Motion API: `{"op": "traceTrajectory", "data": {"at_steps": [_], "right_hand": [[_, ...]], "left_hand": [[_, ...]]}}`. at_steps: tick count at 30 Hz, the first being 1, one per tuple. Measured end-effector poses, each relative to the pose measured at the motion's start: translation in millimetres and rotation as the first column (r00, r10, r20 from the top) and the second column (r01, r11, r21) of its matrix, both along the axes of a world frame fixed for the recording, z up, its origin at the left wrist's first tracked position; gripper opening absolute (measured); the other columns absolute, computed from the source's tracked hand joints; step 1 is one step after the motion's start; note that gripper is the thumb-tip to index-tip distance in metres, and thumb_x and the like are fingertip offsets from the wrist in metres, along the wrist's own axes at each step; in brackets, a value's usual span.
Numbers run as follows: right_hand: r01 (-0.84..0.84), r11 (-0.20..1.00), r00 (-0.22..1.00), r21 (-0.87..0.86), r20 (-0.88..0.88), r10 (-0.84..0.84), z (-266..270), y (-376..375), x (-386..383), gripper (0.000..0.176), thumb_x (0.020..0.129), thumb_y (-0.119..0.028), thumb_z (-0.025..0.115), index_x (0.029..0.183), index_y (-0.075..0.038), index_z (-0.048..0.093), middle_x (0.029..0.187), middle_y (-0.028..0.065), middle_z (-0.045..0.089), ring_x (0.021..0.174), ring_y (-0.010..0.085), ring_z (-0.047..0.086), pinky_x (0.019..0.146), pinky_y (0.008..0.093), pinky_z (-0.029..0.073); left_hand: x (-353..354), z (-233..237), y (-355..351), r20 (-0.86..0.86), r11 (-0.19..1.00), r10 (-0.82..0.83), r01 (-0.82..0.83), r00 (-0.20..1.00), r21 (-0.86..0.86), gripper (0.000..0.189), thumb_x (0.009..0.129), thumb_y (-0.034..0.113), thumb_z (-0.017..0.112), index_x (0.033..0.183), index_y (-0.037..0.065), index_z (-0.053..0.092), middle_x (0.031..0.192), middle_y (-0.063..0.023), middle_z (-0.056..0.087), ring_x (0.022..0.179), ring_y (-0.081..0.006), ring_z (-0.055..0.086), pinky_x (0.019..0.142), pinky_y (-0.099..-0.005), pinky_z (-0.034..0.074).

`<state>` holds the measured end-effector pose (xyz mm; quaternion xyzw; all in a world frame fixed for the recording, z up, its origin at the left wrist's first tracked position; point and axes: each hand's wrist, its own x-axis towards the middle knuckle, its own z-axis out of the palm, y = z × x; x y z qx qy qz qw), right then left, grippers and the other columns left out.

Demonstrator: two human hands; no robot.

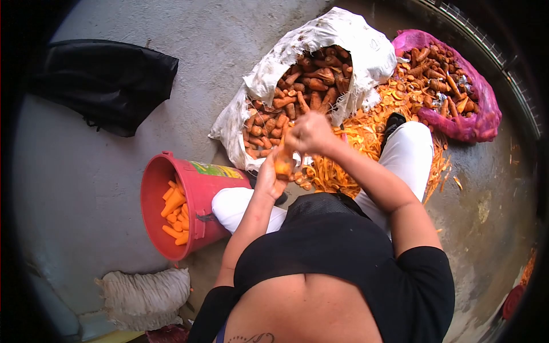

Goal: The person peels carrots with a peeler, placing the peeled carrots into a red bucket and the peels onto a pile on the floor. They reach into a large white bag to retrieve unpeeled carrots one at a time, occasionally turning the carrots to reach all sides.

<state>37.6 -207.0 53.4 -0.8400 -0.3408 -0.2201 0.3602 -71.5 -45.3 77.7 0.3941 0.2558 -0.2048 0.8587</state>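
Note:
Between my knees, my left hand [269, 176] is closed around an orange carrot [282, 166]. My right hand [311, 134] is a fist just above and to the right of it, blurred, and what it grips is too smeared to name. Beyond both hands a white sack [366, 43] lies open, full of unpeeled carrots [320, 77]. Orange peelings [337, 166] are heaped on the floor beside the sack and under my right arm. At my left knee a red bucket [209, 220] leans with its mouth to the left, holding peeled carrots [175, 206].
A pink mesh sack [486, 114] with brownish carrots and scraps stands at the upper right. Black cloth or plastic [108, 83] lies on the floor at the upper left. A rolled whitish sack [146, 298] is at the lower left. A metal grating [492, 48] runs along the upper right.

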Motion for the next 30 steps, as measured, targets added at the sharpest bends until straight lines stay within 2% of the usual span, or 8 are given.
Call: {"op": "traceTrajectory", "data": {"at_steps": [3, 6, 9, 13, 21, 24, 27, 30], "right_hand": [[0.398, 0.849, 0.903, -0.348, -0.014, -0.429, -1, -42, 45, 0.040, 0.083, -0.033, 0.055, 0.050, -0.013, 0.062, 0.050, 0.0059, 0.058, 0.043, 0.0242, 0.051, 0.056, 0.0353, 0.043], [0.536, 0.844, 0.832, 0.036, 0.149, -0.535, -3, -50, 66, 0.041, 0.085, -0.036, 0.052, 0.052, -0.015, 0.065, 0.042, 0.0021, 0.053, 0.039, 0.0164, 0.051, 0.050, 0.0339, 0.043], [0.289, 0.957, 0.876, 0.019, -0.409, -0.256, 29, -37, 33, 0.044, 0.088, -0.032, 0.048, 0.049, -0.017, 0.063, 0.039, -0.0041, 0.049, 0.034, 0.0068, 0.040, 0.037, 0.0284, 0.036], [-0.065, 0.989, 0.986, 0.134, -0.141, 0.084, 23, -9, 0, 0.034, 0.078, -0.028, 0.057, 0.048, -0.014, 0.062, 0.042, 0.0037, 0.049, 0.040, 0.0199, 0.047, 0.052, 0.0324, 0.042], [-0.240, 0.967, 0.970, 0.082, -0.004, 0.241, 21, 7, -13, 0.030, 0.071, -0.026, 0.060, 0.046, -0.010, 0.060, 0.045, 0.0059, 0.053, 0.045, 0.0226, 0.052, 0.058, 0.0345, 0.045], [-0.077, 0.996, 0.990, -0.042, 0.117, 0.081, 8, -2, 10, 0.033, 0.072, -0.022, 0.058, 0.041, -0.015, 0.049, 0.042, 0.0020, 0.045, 0.039, 0.0165, 0.043, 0.046, 0.0352, 0.040], [0.428, 0.846, 0.900, -0.319, 0.234, -0.367, 3, -39, 48, 0.045, 0.084, -0.022, 0.051, 0.040, -0.019, 0.042, 0.036, -0.0062, 0.037, 0.036, 0.0107, 0.036, 0.042, 0.0292, 0.035], [0.456, 0.878, 0.831, 0.143, 0.283, -0.478, 32, -50, 52, 0.040, 0.082, -0.029, 0.059, 0.044, -0.015, 0.056, 0.044, -0.0005, 0.054, 0.041, 0.0143, 0.049, 0.044, 0.0318, 0.037]], "left_hand": [[-10, 9, 3, -0.016, 0.990, -0.100, 0.101, 0.995, 0.094, 0.050, 0.096, 0.045, 0.040, 0.122, 0.003, 0.049, 0.078, -0.0090, 0.060, 0.064, -0.0173, 0.058, 0.050, -0.0261, 0.047], [-10, 14, 11, 0.001, 0.997, -0.057, 0.056, 0.998, 0.047, 0.048, 0.097, 0.043, 0.038, 0.122, 0.004, 0.049, 0.082, -0.0108, 0.059, 0.065, -0.0188, 0.058, 0.050, -0.0276, 0.047], [-4, 5, 16, -0.043, 0.998, 0.009, -0.006, 0.999, 0.058, 0.046, 0.098, 0.043, 0.036, 0.120, 0.004, 0.049, 0.085, -0.0121, 0.059, 0.067, -0.0202, 0.058, 0.052, -0.0289, 0.047], [0, -4, 13, -0.018, 1.000, 0.006, -0.005, 1.000, 0.024, 0.041, 0.097, 0.039, 0.038, 0.118, 0.006, 0.049, 0.089, -0.0113, 0.059, 0.070, -0.0210, 0.058, 0.053, -0.0307, 0.047], [-1, -4, 0, -0.039, 0.985, 0.031, -0.024, 0.999, 0.171, 0.035, 0.098, 0.038, 0.037, 0.104, 0.009, 0.055, 0.085, -0.0064, 0.062, 0.067, -0.0165, 0.059, 0.051, -0.0296, 0.045], [-6, -9, 8, -0.038, 0.983, -0.042, 0.049, 0.998, 0.175, 0.039, 0.098, 0.038, 0.037, 0.114, 0.005, 0.050, 0.085, -0.0116, 0.061, 0.065, -0.0186, 0.059, 0.048, -0.0275, 0.047], [-14, 13, 3, 0.026, 0.989, -0.085, 0.081, 0.996, 0.121, 0.041, 0.098, 0.040, 0.037, 0.116, 0.005, 0.048, 0.083, -0.0126, 0.060, 0.063, -0.0192, 0.058, 0.046, -0.0264, 0.045], [-8, 11, 12, 0.005, 0.997, -0.017, 0.017, 1.000, 0.071, 0.041, 0.097, 0.040, 0.039, 0.116, 0.004, 0.050, 0.087, -0.0125, 0.060, 0.069, -0.0209, 0.059, 0.052, -0.0291, 0.048]]}}
